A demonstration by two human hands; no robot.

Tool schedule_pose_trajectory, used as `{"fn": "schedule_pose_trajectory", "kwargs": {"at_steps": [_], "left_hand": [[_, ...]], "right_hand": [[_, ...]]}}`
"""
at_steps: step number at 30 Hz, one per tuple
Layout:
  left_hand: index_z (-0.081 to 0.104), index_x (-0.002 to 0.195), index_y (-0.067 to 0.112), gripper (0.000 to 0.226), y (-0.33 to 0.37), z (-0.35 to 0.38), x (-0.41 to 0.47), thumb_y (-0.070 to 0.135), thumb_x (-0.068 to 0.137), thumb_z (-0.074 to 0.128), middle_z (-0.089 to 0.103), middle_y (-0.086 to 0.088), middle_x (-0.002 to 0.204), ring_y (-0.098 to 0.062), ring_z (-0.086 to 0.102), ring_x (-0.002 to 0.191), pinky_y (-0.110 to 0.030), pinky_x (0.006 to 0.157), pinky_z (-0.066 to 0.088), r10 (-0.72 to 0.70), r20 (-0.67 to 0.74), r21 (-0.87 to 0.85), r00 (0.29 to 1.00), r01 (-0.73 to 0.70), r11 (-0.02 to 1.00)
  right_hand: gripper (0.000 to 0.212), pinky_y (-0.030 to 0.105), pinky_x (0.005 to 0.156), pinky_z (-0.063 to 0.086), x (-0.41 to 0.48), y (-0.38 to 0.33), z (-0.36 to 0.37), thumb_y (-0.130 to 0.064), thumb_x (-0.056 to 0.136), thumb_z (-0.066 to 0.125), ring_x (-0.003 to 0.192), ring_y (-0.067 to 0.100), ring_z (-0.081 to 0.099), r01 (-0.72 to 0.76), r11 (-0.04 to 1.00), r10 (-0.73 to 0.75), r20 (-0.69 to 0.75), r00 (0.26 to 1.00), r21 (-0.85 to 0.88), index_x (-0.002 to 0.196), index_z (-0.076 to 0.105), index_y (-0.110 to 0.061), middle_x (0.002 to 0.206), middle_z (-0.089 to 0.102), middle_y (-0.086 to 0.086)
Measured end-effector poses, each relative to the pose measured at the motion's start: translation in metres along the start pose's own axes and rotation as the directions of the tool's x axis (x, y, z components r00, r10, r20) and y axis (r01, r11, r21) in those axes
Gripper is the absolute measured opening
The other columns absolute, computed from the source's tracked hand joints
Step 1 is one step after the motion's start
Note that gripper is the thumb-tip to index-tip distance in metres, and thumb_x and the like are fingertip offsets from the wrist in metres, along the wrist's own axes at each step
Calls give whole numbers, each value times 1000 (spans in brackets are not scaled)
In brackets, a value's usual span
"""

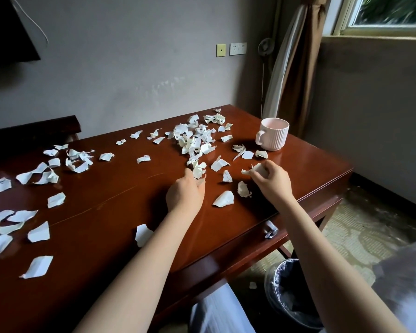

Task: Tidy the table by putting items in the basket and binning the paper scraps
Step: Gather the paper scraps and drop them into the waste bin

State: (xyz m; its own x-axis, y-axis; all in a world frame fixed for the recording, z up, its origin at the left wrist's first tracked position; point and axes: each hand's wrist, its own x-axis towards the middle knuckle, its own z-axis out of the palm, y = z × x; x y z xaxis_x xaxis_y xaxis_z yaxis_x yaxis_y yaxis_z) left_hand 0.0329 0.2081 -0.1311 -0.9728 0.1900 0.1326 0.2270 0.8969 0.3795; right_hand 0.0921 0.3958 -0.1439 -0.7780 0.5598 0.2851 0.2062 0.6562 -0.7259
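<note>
Torn white paper scraps (197, 138) lie scattered over the dark red wooden table (120, 193), thickest in a heap at the far middle. My left hand (185, 193) rests on the table with curled fingers around a few scraps at the near end of that heap. My right hand (271, 179) hovers just above the table and pinches a bunch of scraps (256, 169). A pale pink ribbed mug (273, 133) stands at the table's far right. No basket shows in this view.
A black bin (291, 292) lined with clear plastic stands on the floor below the table's right front corner. A drawer handle (270, 230) sticks out of the front edge. More scraps (36, 265) cover the table's left side. A curtain hangs behind the mug.
</note>
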Motion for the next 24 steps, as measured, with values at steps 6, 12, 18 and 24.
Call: {"fn": "schedule_pose_trajectory", "kwargs": {"at_steps": [6,12,18,24], "left_hand": [[41,131,7,49,10,-7,22,37,94,50,56,-13,128,-28,58,113,-34,81,51,-135,181,124,974,114,986],[54,121,5,29,11,-5,30,19,97,45,58,-13,123,-27,59,109,-30,74,47,-140,226,246,964,83,966],[48,130,4,38,-4,-18,26,23,99,41,56,-14,128,-28,58,112,-30,76,46,-192,245,168,950,154,974],[42,134,3,44,-8,-41,13,29,99,42,49,-14,135,-27,54,117,-29,80,44,-125,166,-138,978,149,979]], "right_hand": [[18,15,53,32,1,1,0,-27,86,65,76,16,52,-2,1000,2,-11,1000,-1,86,51,-15,87,60,0],[19,26,56,36,1,1,0,-27,85,64,75,19,52,-4,1000,5,-22,1000,18,83,52,-12,84,60,4],[20,23,56,37,3,4,0,-28,85,64,77,17,51,-45,993,49,-36,998,110,86,53,-12,85,58,2],[28,26,58,38,3,5,0,-35,83,69,71,15,50,-95,971,109,-54,993,221,82,54,-12,79,57,1]]}}
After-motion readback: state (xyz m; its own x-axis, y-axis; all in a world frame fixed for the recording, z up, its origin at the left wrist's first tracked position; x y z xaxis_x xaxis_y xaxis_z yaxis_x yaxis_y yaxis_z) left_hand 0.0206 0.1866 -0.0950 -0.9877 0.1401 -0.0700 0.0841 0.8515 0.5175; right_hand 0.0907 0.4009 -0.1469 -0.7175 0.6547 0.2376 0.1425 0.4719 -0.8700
